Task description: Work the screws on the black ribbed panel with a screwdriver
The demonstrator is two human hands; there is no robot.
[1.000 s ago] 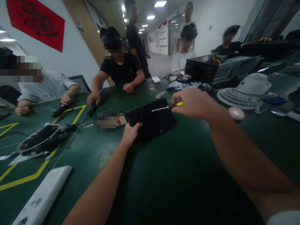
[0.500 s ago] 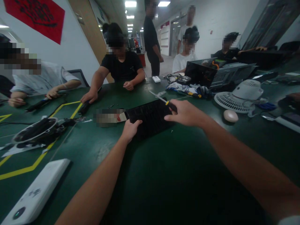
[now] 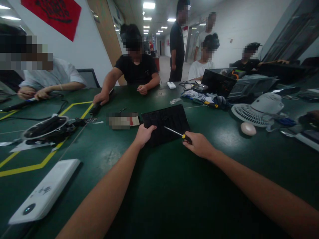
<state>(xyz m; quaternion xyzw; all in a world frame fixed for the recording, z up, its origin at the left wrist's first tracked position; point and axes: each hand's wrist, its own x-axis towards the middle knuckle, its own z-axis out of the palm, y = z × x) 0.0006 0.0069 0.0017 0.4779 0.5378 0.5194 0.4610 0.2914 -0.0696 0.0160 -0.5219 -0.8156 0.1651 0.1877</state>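
Observation:
A flat black panel [image 3: 171,119] lies on the dark green table [image 3: 174,186] in front of me. My left hand [image 3: 144,134] grips its near left corner, fingers curled over the edge. My right hand [image 3: 199,146] is closed round the black-and-yellow handle of a screwdriver [image 3: 177,134], just off the panel's near right corner. The metal shaft points up and left, its tip over the panel's near part.
A white device [image 3: 45,194] lies at the near left by yellow floor-tape lines [image 3: 27,167]. A white fan [image 3: 259,108], a pink mouse [image 3: 248,128] and open computer cases [image 3: 239,84] crowd the right. Several other people sit and stand across the table.
My right hand has pulled back toward me from the panel's far side to its near right corner, swinging the screwdriver along. My left hand kept its hold on the panel.

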